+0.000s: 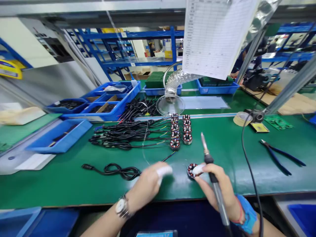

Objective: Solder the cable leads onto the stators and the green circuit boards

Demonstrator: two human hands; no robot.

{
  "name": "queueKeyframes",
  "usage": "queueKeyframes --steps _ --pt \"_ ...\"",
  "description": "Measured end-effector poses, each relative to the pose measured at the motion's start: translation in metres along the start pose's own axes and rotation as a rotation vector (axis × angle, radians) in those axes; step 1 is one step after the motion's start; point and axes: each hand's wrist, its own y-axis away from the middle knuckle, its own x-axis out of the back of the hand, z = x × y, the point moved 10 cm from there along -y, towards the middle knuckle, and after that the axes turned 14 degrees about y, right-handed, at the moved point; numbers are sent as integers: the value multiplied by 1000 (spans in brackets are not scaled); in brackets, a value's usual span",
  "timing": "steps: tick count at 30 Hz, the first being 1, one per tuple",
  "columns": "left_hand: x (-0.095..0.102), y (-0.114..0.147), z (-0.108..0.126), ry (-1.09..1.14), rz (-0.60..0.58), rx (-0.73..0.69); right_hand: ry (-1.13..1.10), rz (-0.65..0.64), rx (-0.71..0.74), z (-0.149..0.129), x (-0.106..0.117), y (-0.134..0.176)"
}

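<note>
The right hand (219, 184), on the near right of the double row of coils (174, 135), is curled closed around a soldering iron (214, 179), tip pointing up and away. Its white-covered fingertip and thumb are also at a single coil (190, 170), which sits on the green table (74, 194), to the near right of that row. The left hand (148, 182), to the near left of the row, is blurred, its fingers loosely bent; I cannot tell whether it has hold of anything. A black cable (124, 171) passes behind it, one end showing toward the row.

More black cables (123, 135) stretch leftward from the row, their thin wires reaching the coils. Just beyond the row stands a clear hood (170, 104) on a silver hose (176, 80). Well to the row's right lie pliers (267, 144) and, farther back, green circuit boards (278, 122). Well to its left is a blue tray (74, 140).
</note>
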Motion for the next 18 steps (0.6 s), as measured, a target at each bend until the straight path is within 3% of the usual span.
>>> queueKeyframes --steps 2,4,7,11,15,18 --pt "16 -9 -36 -245 99 121 22 35 -90 19 8 1" --pt "16 -17 -67 -341 79 233 44 41 -147 33 10 2" --pt "10 -22 -83 -370 60 310 63 8 -144 39 6 2" --pt "9 -12 -52 -247 104 234 68 -19 -125 37 2 -1" --pt "14 7 3 -213 237 -34 19 -173 -131 27 -23 -6" --pt "9 17 30 -261 297 -200 -28 -261 -154 19 -40 -9"
